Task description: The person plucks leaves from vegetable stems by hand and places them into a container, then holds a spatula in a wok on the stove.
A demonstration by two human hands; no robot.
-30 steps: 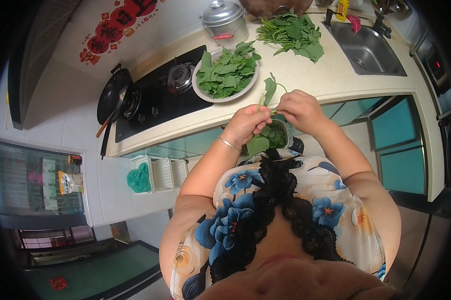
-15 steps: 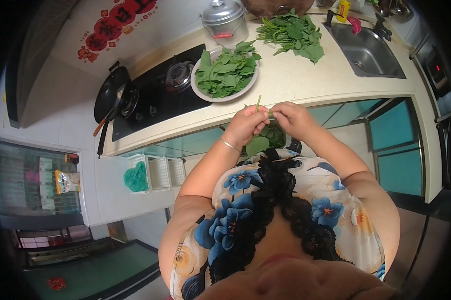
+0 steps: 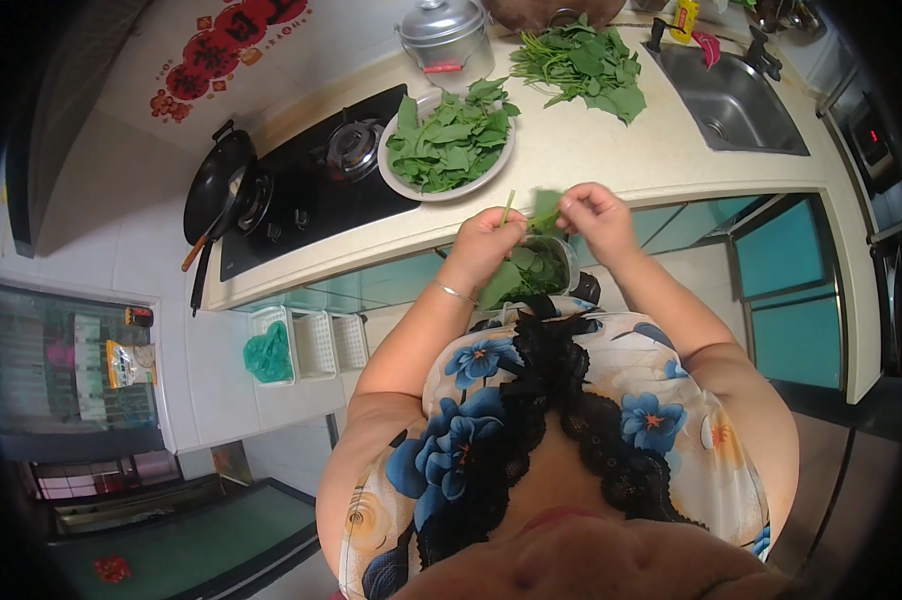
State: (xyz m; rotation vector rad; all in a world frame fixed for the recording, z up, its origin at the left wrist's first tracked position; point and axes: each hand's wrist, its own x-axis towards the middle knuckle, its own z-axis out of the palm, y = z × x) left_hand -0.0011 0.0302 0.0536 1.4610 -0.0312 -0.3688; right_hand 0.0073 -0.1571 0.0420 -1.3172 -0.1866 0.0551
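We see the left hand [image 3: 483,246] pinching a green stem [image 3: 508,206] and the right hand [image 3: 605,228] gripping a leaf [image 3: 547,203] (slightly blurred) just beside it, above a tub [image 3: 573,264] of greens. On the counter [image 3: 596,160], a bowl [image 3: 402,184] heaped with leaves stands near a leafy bunch [image 3: 593,72].

Over on the cream worktop [image 3: 596,155], a pale bowl [image 3: 433,196] sits against the black hob [image 3: 306,205]; behind it stands a lidded pot [image 3: 445,48], with leafy greens [image 3: 596,72] heaped between there and the inset sink [image 3: 741,110].
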